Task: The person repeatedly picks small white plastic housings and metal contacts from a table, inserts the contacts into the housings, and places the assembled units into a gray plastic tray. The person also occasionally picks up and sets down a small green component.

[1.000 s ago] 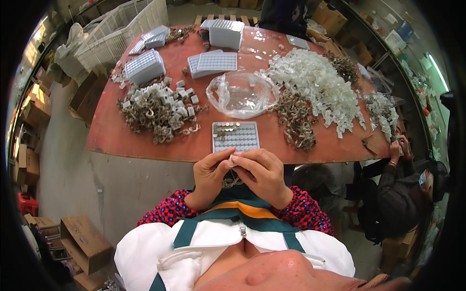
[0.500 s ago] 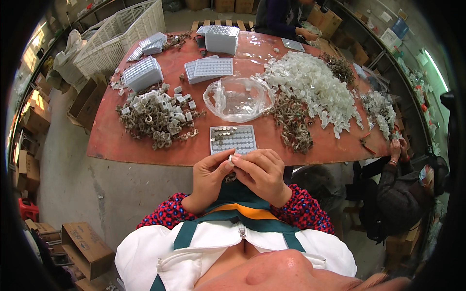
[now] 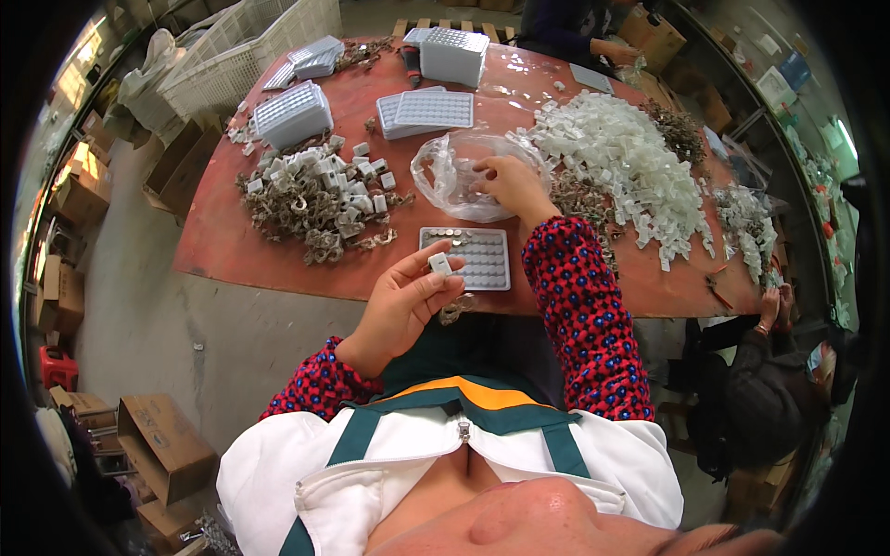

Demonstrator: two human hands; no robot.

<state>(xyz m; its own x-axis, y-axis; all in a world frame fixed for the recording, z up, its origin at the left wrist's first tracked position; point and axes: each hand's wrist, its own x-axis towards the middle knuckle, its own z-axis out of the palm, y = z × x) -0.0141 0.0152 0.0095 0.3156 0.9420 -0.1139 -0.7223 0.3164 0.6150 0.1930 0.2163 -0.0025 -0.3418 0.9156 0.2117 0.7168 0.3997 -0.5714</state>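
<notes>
My left hand (image 3: 400,301) is closed in a pinch on a small white plastic housing (image 3: 439,265) with a square face. A brown coiled cord (image 3: 454,309) hangs below that hand. Over the clear plastic bag (image 3: 436,176) reaches my right hand (image 3: 514,185), its fingers bent and slightly apart at the bag's opening. I see nothing between those fingers. Just beyond my left hand lies a pale compartment tray (image 3: 487,264), with several small round metal discs (image 3: 450,235) in its far left part.
A heap of white housings with brown cords (image 3: 315,199) lies left. Translucent plastic pieces (image 3: 630,167) are piled right. Stacked trays (image 3: 454,57) stand at the back. Pliers (image 3: 718,289) lie near the right edge. Co-workers sit at the right (image 3: 756,398) and far side (image 3: 565,28).
My right hand has left the housing and moved forward and right to the clear bag. My left hand keeps the housing, now tilted with its square face showing. The view has shifted slightly.
</notes>
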